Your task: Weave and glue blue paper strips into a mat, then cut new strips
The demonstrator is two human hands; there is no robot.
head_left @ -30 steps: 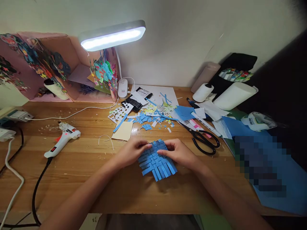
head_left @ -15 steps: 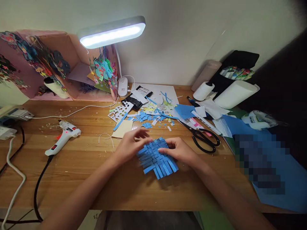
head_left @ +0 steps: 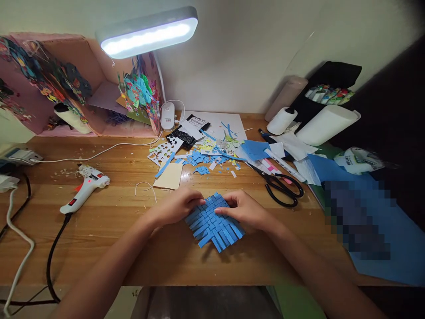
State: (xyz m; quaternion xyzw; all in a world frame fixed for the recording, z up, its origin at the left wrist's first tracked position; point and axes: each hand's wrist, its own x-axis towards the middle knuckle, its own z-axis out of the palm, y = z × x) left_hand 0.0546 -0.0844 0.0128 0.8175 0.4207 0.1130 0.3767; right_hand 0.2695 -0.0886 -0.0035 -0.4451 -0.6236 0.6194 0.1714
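Observation:
A mat of woven blue paper strips is held between both hands, just above the wooden table. Its loose strip ends fan out toward me. My left hand pinches the upper left edge, thumb on top and the other fingers mostly behind. On the upper right side, my right hand grips the mat with its thumb lying across the weave and its fingers underneath. Beyond the hands lie small blue paper scraps and a cream paper square.
Black scissors lie to the right, near a blue sheet. A white glue gun with a black cord rests at left. Behind are more paper cuttings, a lit lamp, a pink box and white rolls.
My left hand has come down onto the mat's upper left edge and its fingers have closed there. The right hand keeps its grip. The whole view has shifted slightly.

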